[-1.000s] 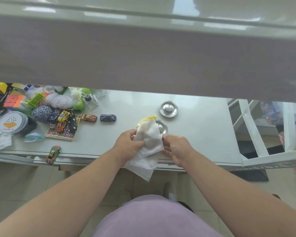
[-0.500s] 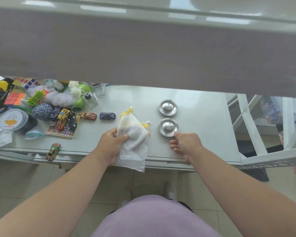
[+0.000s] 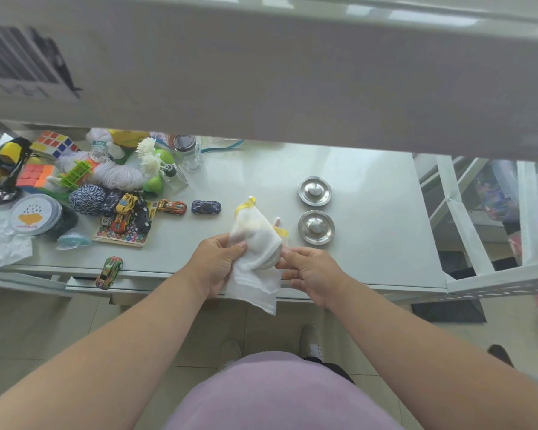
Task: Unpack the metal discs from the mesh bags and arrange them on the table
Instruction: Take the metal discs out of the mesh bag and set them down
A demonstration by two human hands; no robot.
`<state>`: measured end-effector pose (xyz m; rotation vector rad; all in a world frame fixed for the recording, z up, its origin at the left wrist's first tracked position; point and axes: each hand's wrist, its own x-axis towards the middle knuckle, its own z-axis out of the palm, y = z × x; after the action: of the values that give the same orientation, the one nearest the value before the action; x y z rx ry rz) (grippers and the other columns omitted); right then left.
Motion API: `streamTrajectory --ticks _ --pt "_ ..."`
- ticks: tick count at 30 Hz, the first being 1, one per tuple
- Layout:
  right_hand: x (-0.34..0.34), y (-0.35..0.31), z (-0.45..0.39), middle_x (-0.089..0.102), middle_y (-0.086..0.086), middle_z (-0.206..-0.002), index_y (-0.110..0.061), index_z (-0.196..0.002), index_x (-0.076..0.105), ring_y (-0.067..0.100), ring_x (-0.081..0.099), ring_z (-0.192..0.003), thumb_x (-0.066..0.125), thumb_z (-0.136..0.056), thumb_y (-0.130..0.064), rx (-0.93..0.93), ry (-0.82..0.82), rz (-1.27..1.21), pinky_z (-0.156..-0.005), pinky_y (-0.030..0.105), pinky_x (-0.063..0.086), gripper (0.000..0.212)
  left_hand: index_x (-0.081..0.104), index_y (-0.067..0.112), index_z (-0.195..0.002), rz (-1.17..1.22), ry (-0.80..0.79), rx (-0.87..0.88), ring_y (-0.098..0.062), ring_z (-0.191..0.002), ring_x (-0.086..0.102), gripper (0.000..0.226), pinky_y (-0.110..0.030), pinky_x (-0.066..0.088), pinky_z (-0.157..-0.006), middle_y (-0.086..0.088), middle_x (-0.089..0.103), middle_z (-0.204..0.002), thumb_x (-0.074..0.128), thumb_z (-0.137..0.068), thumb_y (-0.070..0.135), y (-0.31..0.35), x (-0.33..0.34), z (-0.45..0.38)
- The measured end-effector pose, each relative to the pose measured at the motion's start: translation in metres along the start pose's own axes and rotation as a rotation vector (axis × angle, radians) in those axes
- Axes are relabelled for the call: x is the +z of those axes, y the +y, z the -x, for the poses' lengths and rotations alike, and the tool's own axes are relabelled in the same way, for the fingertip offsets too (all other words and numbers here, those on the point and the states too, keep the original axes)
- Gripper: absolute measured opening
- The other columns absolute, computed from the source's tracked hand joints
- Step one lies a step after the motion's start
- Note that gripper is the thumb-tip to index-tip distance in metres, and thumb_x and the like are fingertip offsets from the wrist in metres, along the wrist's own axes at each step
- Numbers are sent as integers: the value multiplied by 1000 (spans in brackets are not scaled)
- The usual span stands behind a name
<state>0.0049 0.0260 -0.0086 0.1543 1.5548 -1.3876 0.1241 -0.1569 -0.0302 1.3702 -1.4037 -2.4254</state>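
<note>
I see the white mesh bag [image 3: 255, 259] at frame centre over the table [image 3: 370, 187] front edge | my left hand [image 3: 213, 265] grips its left side | my right hand [image 3: 311, 271] pinches its right edge | two metal discs [image 3: 315, 191] [image 3: 316, 227] lie just right of it | toy cars [image 3: 171, 207] clutter the left.

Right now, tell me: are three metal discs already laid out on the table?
No, only two metal discs lie on the table, one behind the other.
</note>
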Motion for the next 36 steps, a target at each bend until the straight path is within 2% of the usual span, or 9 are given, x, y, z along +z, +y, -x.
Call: streamTrajectory --ticks 1,4,9,18,24,28,31,33,36 --pt "-1 2 0 75 13 -91 4 -116 72 17 63 -61 74 -97 -22 2 11 -10 -67 38 63 33 79 2 -117 -12 -16 -10 -38 -91 80 19 -54 66 -85 -24 82 -110 68 -102 2 0 0 0" --pt "-4 7 4 75 6 -77 5 -112 72 11 59 -51 73 -98 -19 -26 75 51 -49 23 50 28 80 2 -114 -70 -68 -24 -32 -81 82 18 -42 67 -69 -20 84 -103 68 -101 1 -1 4 3" --pt "-23 17 11 74 8 -78 4 -100 75 13 54 -56 74 -96 -23 -70 228 103 -50 24 44 27 80 4 -117 -126 -38 -2 -38 -94 79 19 -56 65 -88 -25 81 -116 73 -99 4 0 5 -2" --pt "-69 14 24 70 14 -76 5 -95 72 19 61 -54 73 -94 -23 -86 490 248 -51 28 56 28 79 14 -110 -145 108 68 -31 -90 76 20 -52 65 -86 -15 81 -111 65 -102 3 18 4 -7" --pt "-74 9 21 78 22 -85 0 -93 71 19 67 -54 73 -91 -24 -108 549 374 -54 30 61 25 81 19 -105 -126 146 128 -32 -93 75 16 -61 65 -90 -12 81 -107 70 -100 9 26 7 -6" --pt "-75 5 22 78 12 -79 -7 -90 71 19 69 -58 74 -88 -31 -103 567 433 -67 40 66 24 79 19 -104 -104 117 159 -31 -92 73 16 -63 62 -92 -11 79 -104 69 -101 8 28 16 -2" --pt "-73 -4 28 75 0 -86 -18 -88 71 18 70 -79 71 -88 -36 -172 618 588 -80 38 60 18 79 18 -107 -79 63 184 -32 -94 73 17 -64 61 -93 -14 78 -107 67 -101 6 30 27 3" --pt "-69 -14 31 73 -3 -89 -20 -89 72 15 68 -82 71 -89 -35 -244 598 568 -78 34 56 15 79 20 -107 -72 14 220 -33 -96 73 21 -62 62 -91 -15 78 -110 66 -100 4 32 35 7" --pt "-60 -33 30 72 -3 -81 -14 -85 73 15 60 -65 72 -90 -37 -298 462 334 -65 32 53 23 78 26 -114 -69 -89 259 -31 -96 76 29 -55 65 -87 -16 80 -120 71 -93 7 40 53 16"
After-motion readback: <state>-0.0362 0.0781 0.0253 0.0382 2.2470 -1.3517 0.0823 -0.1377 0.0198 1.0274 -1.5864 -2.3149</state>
